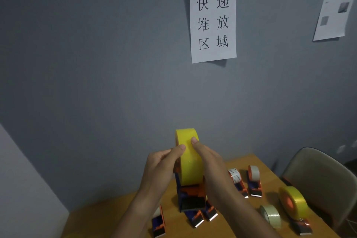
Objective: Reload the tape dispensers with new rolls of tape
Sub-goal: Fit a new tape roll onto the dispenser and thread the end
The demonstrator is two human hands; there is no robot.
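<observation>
Grey wall (96, 63) is rising behind a wooden table (257, 162), above which left hand (160, 166) and right hand (210, 162) are both gripping a yellow tape roll (188, 152) sitting in a dispenser (191, 197)

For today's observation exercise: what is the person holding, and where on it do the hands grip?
A dispenser loaded with a yellow tape roll, gripped by the left hand and right hand at the roll's sides, thumbs on its face.

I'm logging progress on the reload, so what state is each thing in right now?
Large yellow tape roll: seated in the held blue-and-orange dispenser, lifted off the table.
Left hand: grips roll's side.
Right hand: thumb on roll's face.
Second yellow roll: loaded in a dispenser.
Clear tape roll: loose on wooden table.
</observation>
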